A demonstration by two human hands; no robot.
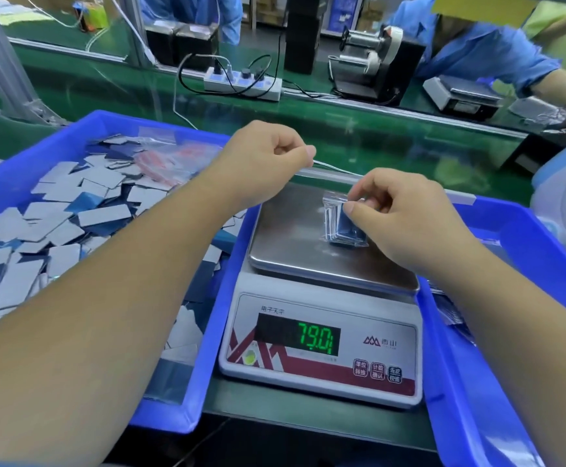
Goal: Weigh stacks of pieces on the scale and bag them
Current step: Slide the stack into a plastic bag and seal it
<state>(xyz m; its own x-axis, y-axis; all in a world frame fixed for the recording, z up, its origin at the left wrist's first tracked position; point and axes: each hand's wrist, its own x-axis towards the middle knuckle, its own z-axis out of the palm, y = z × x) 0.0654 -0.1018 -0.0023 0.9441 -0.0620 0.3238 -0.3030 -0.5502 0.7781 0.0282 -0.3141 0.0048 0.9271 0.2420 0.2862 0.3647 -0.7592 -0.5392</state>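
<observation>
1. Pinching: right hand (406,217) holds small clear plastic bag of blue pieces (342,227) on steel scale pan (288,237).
2. Left hand (268,156), fingers curled, apparently empty, hovers up-left of bag; right hand nearer.

A clear bag (337,217) of blue pieces (349,227) stands on the scale (322,318), reading 79.0.

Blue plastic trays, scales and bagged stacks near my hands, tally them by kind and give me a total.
Blue plastic trays: 2, left tray with loose pieces, right tray
White digital scale with steel pan: 1
Clear bag holding a blue stack, pinched by right hand: 1
Total: 4
</observation>
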